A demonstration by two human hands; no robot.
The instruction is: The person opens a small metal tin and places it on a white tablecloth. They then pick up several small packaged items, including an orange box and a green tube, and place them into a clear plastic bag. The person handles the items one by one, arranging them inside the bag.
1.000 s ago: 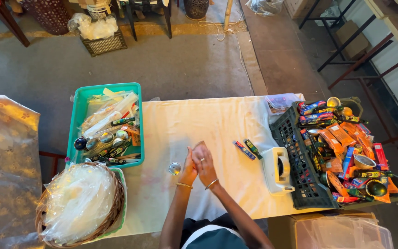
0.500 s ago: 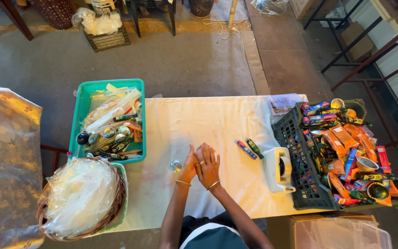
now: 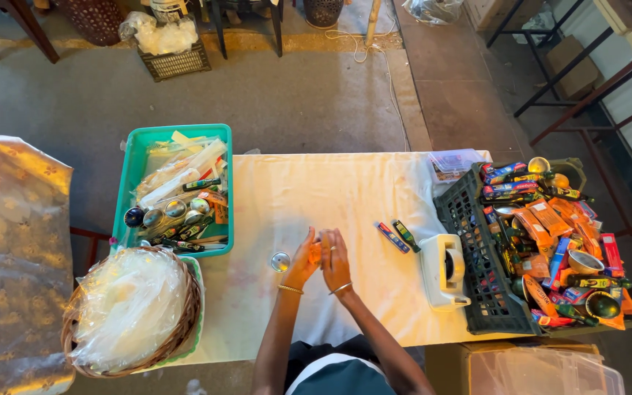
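My left hand (image 3: pixel 303 258) and my right hand (image 3: pixel 336 260) are pressed together over the middle of the white-covered table (image 3: pixel 316 190), fingers cupped around something small and orange that is mostly hidden. A small round silver tin (image 3: pixel 280 262) lies on the cloth just left of my left hand. Two thin packets, one blue and red (image 3: pixel 391 238) and one dark green (image 3: pixel 405 235), lie to the right of my right hand.
A teal bin (image 3: pixel 134 170) of packets and tins stands at the left. Below it sits a wicker basket (image 3: pixel 184 322) of clear plastic bags. A white tape dispenser (image 3: pixel 444 271) and a dark crate (image 3: pixel 469 274) of packets and bowls fill the right end.
The view has shifted slightly; my hands stay clasped together at the same spot on the table.
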